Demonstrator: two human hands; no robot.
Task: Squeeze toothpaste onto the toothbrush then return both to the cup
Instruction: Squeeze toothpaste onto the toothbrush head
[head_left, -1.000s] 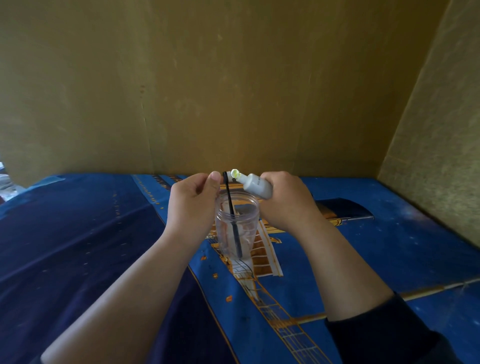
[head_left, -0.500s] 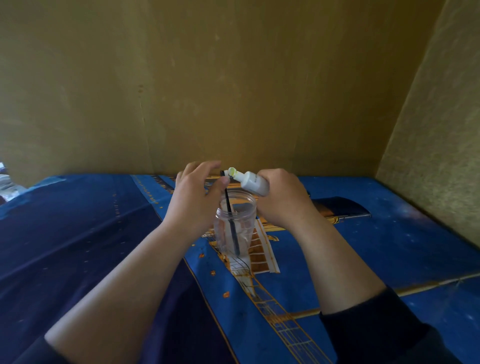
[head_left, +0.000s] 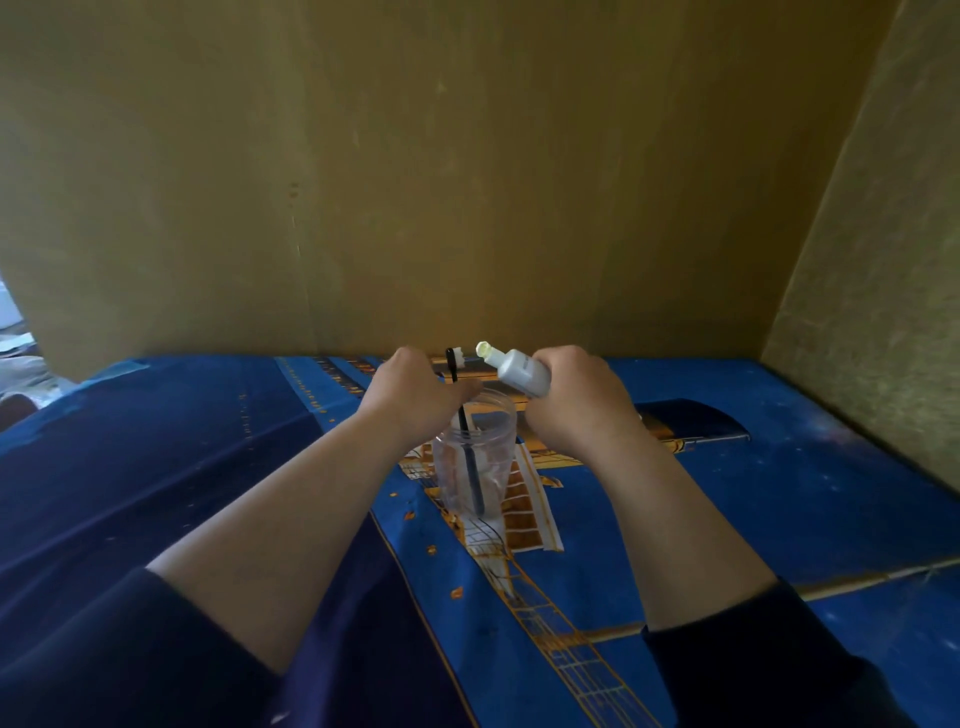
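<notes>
Standing in clear cup: black toothbrush, handle inside, bristle end poking above rim. Left hand over cup's left rim, thumb beside brush handle; whether fingers grip handle, cannot tell. Right hand clenched round white toothpaste tube, nozzle pointing up-left, pale paste at tip, just beside brush head, not touching. Cup upright on blue patterned cloth, between both hands. Yellow-brown wall behind.
</notes>
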